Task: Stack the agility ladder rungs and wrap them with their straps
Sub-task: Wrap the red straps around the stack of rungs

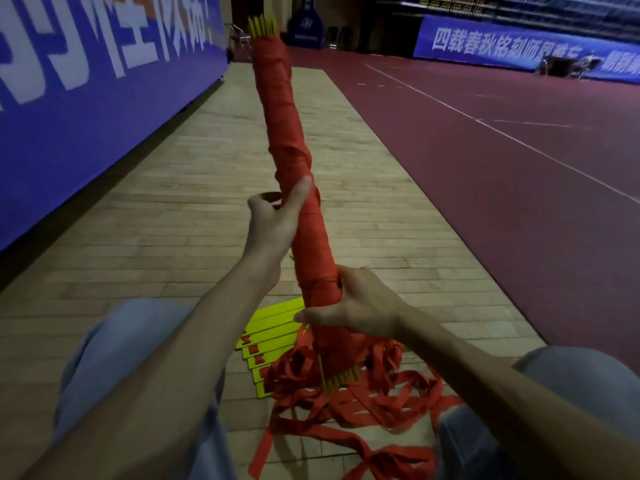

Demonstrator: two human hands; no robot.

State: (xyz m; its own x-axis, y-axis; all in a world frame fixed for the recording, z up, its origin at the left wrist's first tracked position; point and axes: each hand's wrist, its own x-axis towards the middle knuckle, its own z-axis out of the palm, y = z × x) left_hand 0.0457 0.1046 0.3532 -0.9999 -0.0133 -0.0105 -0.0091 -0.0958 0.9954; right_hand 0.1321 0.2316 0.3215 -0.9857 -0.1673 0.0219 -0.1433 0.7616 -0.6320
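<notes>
Two hands hold one rung bundle. Blue banner (86,98) far left. Left hand (273,220) grips bundle at mid-length, thumb laid along red wrap. Rung bundle (287,133) stands steep: long axis rises from wooden floor (173,220) up and away, top leaning left. Unstacked yellow rungs (266,337) lie just left of base. Right hand (360,303), lower and nearer base, curls round wrap. Loose straps (381,403) tangled beneath, likely next to wind.
</notes>
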